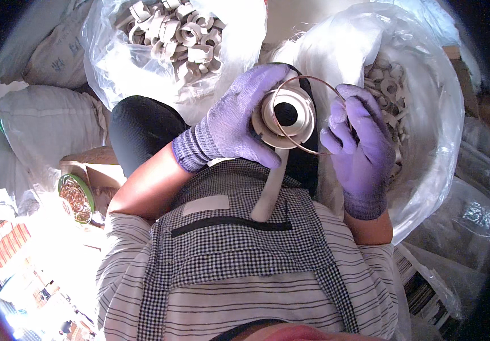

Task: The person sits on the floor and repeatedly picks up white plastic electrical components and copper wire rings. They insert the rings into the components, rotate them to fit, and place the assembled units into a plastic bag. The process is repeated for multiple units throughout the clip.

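Observation:
My left hand [236, 108], in a purple knit glove, is closed around a beige plastic part [306, 111] with a round stepped collar and a dark central opening. A long tapered beige handle [269, 193] extends below it toward my apron; whether they are one piece I cannot tell. Between the thumb and fingers of my gloved right hand [364, 133] is a thin copper-coloured wire ring [314, 152]. The ring is tilted and overlaps the collar in view, wider than the opening. Whether ring and collar touch is unclear.
Beyond my left knee, a clear plastic bag [242, 42] holds many beige plastic pieces. Another large bag [446, 131] of similar pieces stands at the right. A green-rimmed bowl [90, 193] of copper-coloured rings sits left beside a cardboard box [100, 173]. White sacks [49, 122] lie far left.

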The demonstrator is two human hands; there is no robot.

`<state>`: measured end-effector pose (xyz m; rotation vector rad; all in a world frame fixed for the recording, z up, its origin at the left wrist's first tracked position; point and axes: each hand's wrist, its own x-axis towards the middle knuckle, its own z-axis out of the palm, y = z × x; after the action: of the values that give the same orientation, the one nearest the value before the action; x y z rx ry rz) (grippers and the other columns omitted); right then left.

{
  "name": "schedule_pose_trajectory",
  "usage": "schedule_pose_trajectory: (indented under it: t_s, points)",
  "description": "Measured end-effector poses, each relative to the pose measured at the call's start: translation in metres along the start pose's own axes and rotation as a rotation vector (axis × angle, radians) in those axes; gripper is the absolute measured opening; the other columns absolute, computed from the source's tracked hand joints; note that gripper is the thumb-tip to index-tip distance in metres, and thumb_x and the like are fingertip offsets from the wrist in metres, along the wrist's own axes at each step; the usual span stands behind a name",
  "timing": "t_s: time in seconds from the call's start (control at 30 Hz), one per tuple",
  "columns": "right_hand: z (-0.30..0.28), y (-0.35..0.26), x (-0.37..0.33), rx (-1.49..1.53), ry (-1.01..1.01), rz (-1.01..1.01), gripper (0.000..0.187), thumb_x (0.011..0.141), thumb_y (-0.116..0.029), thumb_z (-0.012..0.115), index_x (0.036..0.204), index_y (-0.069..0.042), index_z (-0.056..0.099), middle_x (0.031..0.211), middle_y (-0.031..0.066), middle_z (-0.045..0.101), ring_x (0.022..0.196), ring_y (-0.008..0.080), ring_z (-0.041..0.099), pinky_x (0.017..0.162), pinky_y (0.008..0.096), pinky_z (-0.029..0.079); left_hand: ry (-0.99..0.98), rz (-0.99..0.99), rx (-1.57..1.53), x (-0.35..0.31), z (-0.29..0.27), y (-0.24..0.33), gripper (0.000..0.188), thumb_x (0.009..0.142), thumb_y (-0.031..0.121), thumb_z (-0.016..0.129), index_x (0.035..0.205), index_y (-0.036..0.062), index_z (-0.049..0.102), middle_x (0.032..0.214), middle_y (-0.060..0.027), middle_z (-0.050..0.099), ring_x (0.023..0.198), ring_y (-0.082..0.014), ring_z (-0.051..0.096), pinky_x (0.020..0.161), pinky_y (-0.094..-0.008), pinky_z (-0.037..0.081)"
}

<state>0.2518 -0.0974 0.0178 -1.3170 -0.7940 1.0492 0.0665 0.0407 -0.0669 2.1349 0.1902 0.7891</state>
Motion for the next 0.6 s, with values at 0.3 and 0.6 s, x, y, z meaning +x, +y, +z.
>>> schedule_pose_trajectory:
  t_s: [0.3,0.6]
  points:
    - [-0.005,-0.002,0.004,0.171,-0.002,0.017,0.022,0.106,-0.006,0.045,0.123,0.002,0.056,0.101,0.0036,0.054,0.069,0.0056,0.045,0.056,0.0204,0.039,0.134,-0.022,0.149,-0.002,0.025,0.009,0.104,0.059,0.034,0.094,0.146,0.0031,0.046,0.137,-0.0214,0.055,0.127,-0.0412,0.053,0.111,-0.0490,0.041]
    - [0.006,-0.005,0.002,0.074,0.113,-0.027,0.028,0.107,-0.011,0.041,0.131,0.000,0.053,0.095,0.0014,0.053,0.065,0.0040,0.040,0.054,0.0192,0.035,0.071,-0.019,0.167,0.028,0.034,0.009,0.104,0.058,0.037,0.096,0.144,0.0033,0.048,0.135,-0.0194,0.055,0.124,-0.0393,0.055,0.110,-0.0480,0.042]
